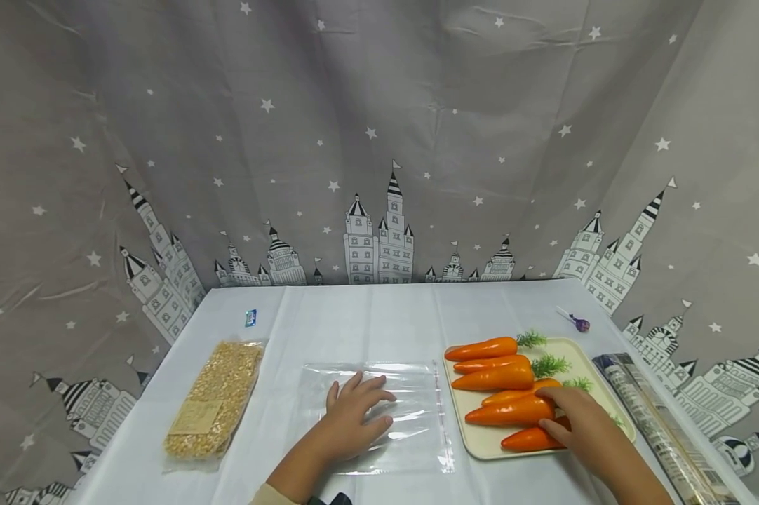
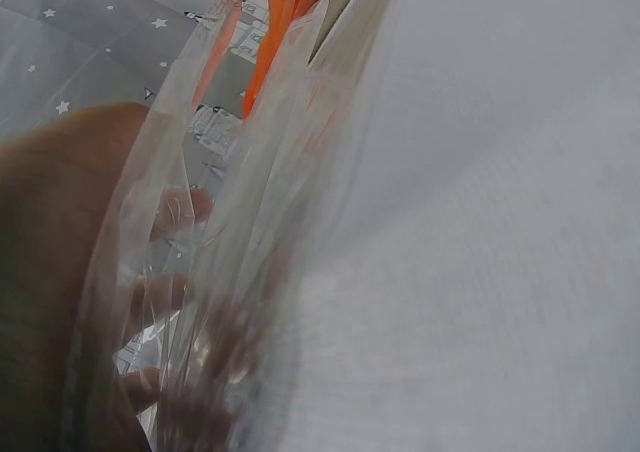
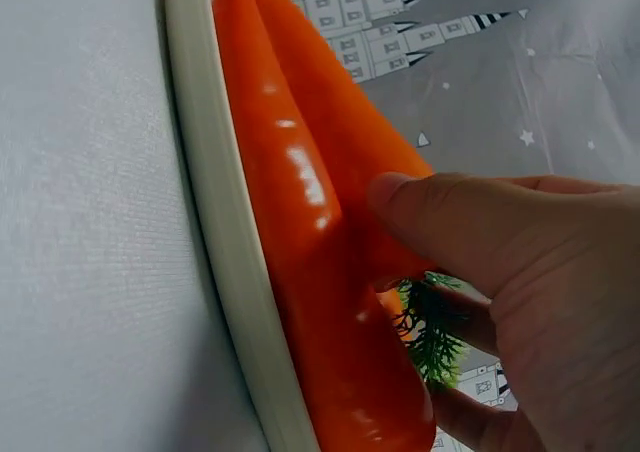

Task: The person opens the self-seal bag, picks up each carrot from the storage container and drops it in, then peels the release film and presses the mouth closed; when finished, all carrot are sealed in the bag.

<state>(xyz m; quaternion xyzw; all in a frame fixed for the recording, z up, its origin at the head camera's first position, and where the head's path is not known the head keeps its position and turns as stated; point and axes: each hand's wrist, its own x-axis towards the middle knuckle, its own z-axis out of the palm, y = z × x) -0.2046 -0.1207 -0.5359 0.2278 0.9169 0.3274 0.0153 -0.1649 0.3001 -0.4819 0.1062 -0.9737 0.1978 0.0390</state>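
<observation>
My left hand (image 1: 349,426) rests on a clear plastic zip bag (image 1: 416,421) lying flat on the table, its fingers spread. In the left wrist view, the bag's crinkled film (image 2: 250,182) shows in front of the fingers. At the right, a cream tray (image 1: 597,375) bears several orange toy carrots with green leafy tops. With thumb and fingers my right hand (image 1: 581,424) grips one carrot (image 1: 506,414) near its thick end. Another carrot (image 3: 290,232) lies beside it along the tray's rim in the right wrist view.
A bag of yellow grains (image 1: 218,393) with a paper label lies to the left. Behind it is a small blue packet (image 1: 250,318). A purple-wrapped lollipop (image 1: 579,324) sits behind the tray, and a long film-wrapped roll (image 1: 660,428) lies along the right edge.
</observation>
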